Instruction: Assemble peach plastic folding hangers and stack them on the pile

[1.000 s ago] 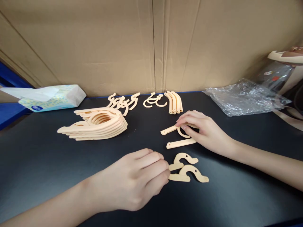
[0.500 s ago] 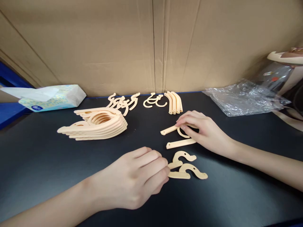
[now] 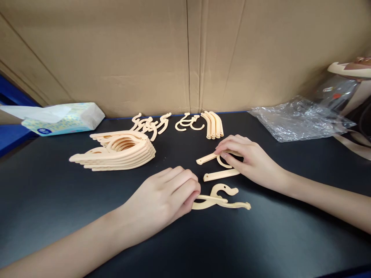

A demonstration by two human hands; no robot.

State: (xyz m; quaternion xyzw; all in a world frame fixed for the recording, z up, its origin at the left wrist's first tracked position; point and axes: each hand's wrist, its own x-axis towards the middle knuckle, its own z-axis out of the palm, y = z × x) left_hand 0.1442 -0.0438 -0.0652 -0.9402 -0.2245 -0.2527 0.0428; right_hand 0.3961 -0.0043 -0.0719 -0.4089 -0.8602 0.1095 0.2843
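Note:
My left hand [image 3: 165,195] is closed on the near end of a curved cream hanger piece [image 3: 236,205], which is tipped on edge just above the table. Beneath and behind it lies a similar curved hanger piece [image 3: 213,190], partly covered. Farther right, my right hand [image 3: 253,156] has bent fingers over a straight hanger arm [image 3: 206,158], pinching it near a small hanger hook [image 3: 222,163]. A second straight arm [image 3: 217,176] lies on the table below that hand, its right end hidden under the thumb side.
A stack of cream hanger bodies [image 3: 127,158] stands at left. Small curved pieces [image 3: 149,124], loose hooks [image 3: 185,123] and a row of hanger arms [image 3: 213,125] lie at the back. A tissue pack [image 3: 63,119] sits back left, a clear plastic bag [image 3: 295,119] back right, before cardboard [image 3: 130,58].
My left hand has moved slightly up and left, tilting the nearer curved hanger piece onto its edge. My right hand and the parts under it have hardly shifted.

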